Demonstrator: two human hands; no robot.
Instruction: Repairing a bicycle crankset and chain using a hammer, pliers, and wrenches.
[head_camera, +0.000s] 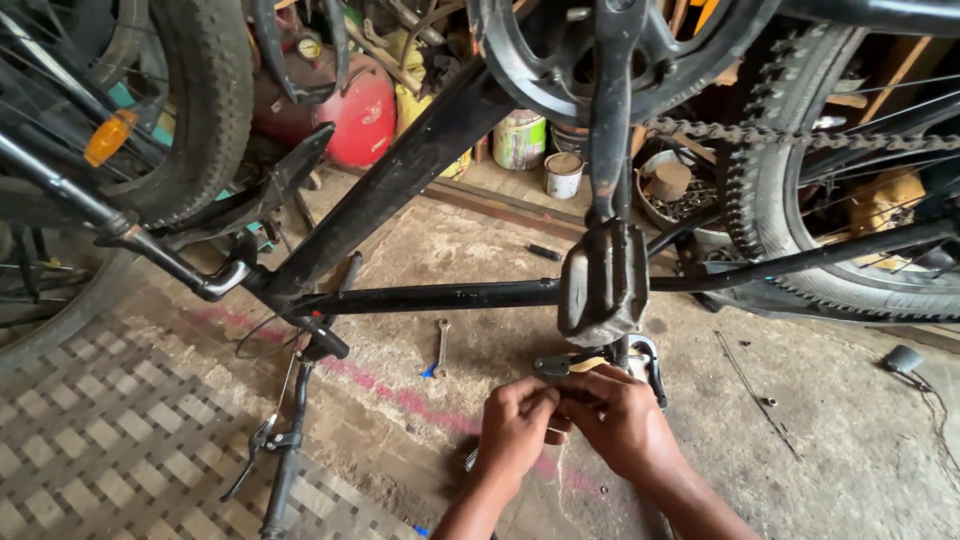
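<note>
A black bicycle frame (420, 150) hangs upside down above the concrete floor, its crank and pedal (603, 282) dangling in front of me. Below the pedal, my left hand (515, 425) and my right hand (618, 418) are pressed together, fingers pinched on a small dark metal part (556, 364) near the floor. What lies between the fingertips is mostly hidden. The chain (740, 133) runs from the chainring (560, 70) toward the knobby rear tyre (770, 200) at the right.
A spanner (441, 346) lies on the floor left of my hands. The handlebar with its brake lever (275, 450) rests on the floor at lower left. Another wheel (190, 110), a red tank (360, 110) and paint tins (520, 140) crowd the back.
</note>
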